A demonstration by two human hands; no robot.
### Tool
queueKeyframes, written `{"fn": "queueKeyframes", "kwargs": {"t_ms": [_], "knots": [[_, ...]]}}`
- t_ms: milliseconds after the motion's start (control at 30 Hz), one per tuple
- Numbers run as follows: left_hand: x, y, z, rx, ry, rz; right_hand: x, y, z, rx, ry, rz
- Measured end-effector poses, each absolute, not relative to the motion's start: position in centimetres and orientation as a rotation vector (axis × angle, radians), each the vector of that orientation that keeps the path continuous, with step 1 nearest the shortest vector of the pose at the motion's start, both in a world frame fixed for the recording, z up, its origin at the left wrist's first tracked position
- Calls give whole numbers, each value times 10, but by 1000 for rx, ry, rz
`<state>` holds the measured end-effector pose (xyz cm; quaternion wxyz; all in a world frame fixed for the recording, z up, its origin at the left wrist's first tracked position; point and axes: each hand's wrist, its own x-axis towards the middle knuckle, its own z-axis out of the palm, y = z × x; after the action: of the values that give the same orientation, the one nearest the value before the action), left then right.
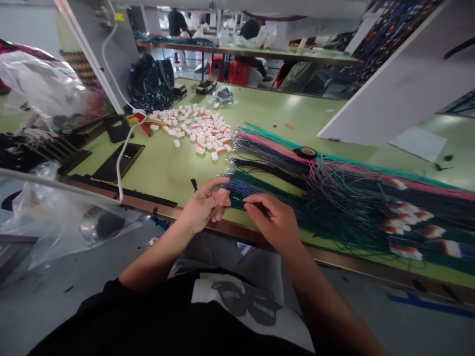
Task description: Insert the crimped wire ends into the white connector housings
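Note:
Between the thumb and fingers of my left hand [200, 206] is a small white-and-orange connector housing [223, 198]. Just to its right, my right hand [277, 220] pinches a thin wire [237, 199] close to its metal-tipped end, which points at the housing with a small gap. Behind both hands lie sorted bundles of wires, among them a blue bundle [248, 187], a black bundle [267, 168] and a pink bundle [267, 140], their bare terminals facing left. A pile of loose connector housings [204, 129] is spread on the green table [159, 160] beyond my left hand.
Wires with housings attached [406, 215] lie at the right. A black tape roll [306, 152] rests on the bundles. Left are a phone [118, 162], red-and-yellow pliers [144, 123] and a hanging white cable [119, 168]. A white panel [393, 79] slants over the right side.

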<state>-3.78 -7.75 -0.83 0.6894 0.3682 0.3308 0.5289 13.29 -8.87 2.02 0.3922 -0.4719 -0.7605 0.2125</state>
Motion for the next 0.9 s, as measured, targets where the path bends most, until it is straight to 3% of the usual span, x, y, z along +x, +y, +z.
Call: {"fn": "queueKeyframes", "kwargs": {"t_ms": [900], "knots": [[-29, -89, 0, 793, 619, 1127, 137, -98, 20, -1264, -2102, 352]]}}
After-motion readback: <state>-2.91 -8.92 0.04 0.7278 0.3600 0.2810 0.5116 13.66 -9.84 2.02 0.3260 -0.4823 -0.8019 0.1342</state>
